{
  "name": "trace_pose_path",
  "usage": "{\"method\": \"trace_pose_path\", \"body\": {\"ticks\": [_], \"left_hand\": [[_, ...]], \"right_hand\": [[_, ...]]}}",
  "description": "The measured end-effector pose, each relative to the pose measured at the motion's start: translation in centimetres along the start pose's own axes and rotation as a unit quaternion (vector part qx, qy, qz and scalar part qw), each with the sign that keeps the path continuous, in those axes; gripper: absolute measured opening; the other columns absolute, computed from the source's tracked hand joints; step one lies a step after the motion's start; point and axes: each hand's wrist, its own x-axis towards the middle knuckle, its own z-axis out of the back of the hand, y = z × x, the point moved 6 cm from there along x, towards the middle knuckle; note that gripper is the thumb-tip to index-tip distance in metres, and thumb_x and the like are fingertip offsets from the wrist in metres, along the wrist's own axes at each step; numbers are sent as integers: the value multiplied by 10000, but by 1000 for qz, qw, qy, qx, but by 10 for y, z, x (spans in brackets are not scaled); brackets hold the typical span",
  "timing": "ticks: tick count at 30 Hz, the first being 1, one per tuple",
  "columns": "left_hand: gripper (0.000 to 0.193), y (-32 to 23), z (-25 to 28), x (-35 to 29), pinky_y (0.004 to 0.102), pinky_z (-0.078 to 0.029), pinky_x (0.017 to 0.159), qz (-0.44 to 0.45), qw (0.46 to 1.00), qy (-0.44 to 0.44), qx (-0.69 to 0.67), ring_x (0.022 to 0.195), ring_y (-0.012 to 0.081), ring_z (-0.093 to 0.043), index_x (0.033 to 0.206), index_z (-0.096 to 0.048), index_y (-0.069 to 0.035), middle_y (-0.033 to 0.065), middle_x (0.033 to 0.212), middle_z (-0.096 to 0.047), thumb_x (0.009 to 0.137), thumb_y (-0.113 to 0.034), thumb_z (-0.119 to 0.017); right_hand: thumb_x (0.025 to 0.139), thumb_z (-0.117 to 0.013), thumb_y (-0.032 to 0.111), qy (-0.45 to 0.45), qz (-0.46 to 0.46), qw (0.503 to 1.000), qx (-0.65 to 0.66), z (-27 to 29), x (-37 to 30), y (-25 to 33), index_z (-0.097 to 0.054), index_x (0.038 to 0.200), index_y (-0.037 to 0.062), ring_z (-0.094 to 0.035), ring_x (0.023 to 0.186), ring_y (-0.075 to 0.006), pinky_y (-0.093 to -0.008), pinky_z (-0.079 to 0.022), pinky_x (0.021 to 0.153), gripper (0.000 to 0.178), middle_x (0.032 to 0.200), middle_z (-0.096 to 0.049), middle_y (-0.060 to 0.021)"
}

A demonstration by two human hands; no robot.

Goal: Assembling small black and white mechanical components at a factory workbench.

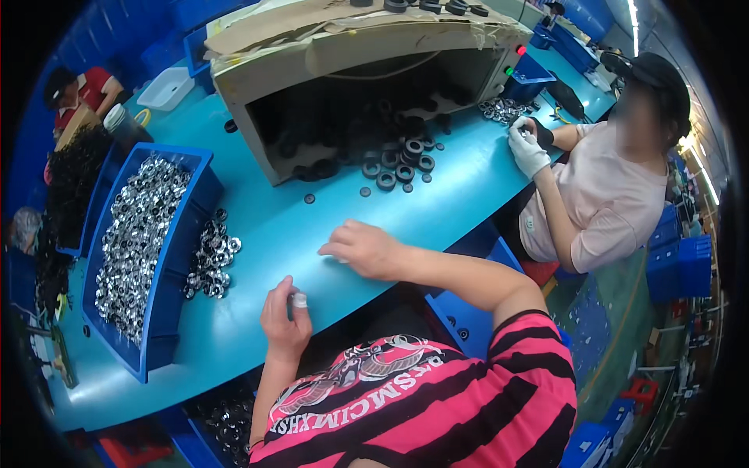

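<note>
My left hand [285, 321] is at the near edge of the blue-green table [257, 269], its fingers stretched out and its thumb apart. White tape is wrapped round one fingertip, and nothing shows in this hand. Farther right, my right hand [363, 249] hovers over or rests on the table, fingers loosely bent and pointing left, with no held thing visible. Left of my hands lies a loose pile of shiny metal rings with dark parts [212, 261]. Beyond my right hand, black rings [406, 160] are heaped at the mouth of an open-fronted box [261, 144].
A blue bin [160, 355] full of silvery metal parts stands at the left, beside a mass of black strands [74, 175]. At the right, a co-worker [601, 171] in a white glove handles a small part near another metal pile [499, 109]. Another person [90, 90] sits far left.
</note>
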Motion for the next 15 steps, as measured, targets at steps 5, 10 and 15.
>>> {"method": "trace_pose_path", "body": {"ticks": [5, 10, 15], "left_hand": [[390, -7, -5, 8, 372, -506, 643, -4, 998, 23, 51, 695, 282, -615, 1253, -605, -2, 135, 828, -617, 868, 53, -630], [365, -10, -9, 14, 415, -488, 657, -1, 995, 55, 84, 724, 311, -602, 1205, -637, -25, 134, 825, -612, 844, 31, -650], [393, -9, -15, 13, 430, -469, 693, -11, 991, 99, 91, 753, 316, -600, 1208, -636, -28, 123, 837, -616, 817, 5, -650]], "right_hand": [[808, -669, 75, 8, 52, 998, 18, -36, 18, -6, -687, 1087, 104, -585, 955, -264, -392, -483, 844, 281, 1054, -632, -52], [826, -675, 103, 10, 55, 997, 55, -40, 24, -8, -688, 1054, 90, -580, 1011, -270, -410, -479, 866, 229, 1052, -619, -53], [795, -718, 121, -16, 44, 995, 85, -39, 22, -12, -681, 1067, 79, -579, 1070, -293, -420, -479, 921, 278, 1101, -619, -85]]}}
